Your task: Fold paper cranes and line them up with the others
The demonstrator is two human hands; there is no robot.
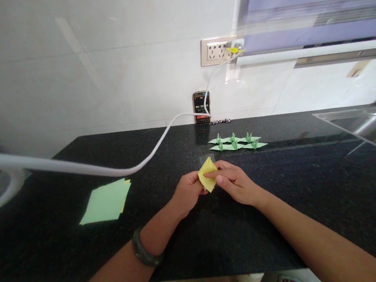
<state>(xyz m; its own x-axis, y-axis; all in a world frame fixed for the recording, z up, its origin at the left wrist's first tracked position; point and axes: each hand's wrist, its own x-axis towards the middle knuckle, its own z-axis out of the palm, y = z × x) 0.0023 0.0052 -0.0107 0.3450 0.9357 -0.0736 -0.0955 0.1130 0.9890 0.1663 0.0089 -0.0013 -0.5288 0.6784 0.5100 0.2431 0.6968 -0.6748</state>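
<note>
A folded piece of yellow origami paper [208, 182], roughly diamond-shaped with one point up, is held just above the dark counter. My left hand [189, 191] grips its left side, fingers closed and partly hidden behind the paper. My right hand [236, 181] is on the right side, with its index finger laid across the front face and the thumb close below. Beyond my hands, several green paper cranes [235, 144] stand in two rows. To the left lies a stack of green square sheets [107, 201] with yellow edges showing beneath.
A phone [201, 107] showing a timer leans on the tiled wall. A white cable [127, 169] runs from the wall socket [215, 51] across the left foreground. A metal sink [367, 127] is at the right. The black counter [191, 250] ends at a front edge near my body.
</note>
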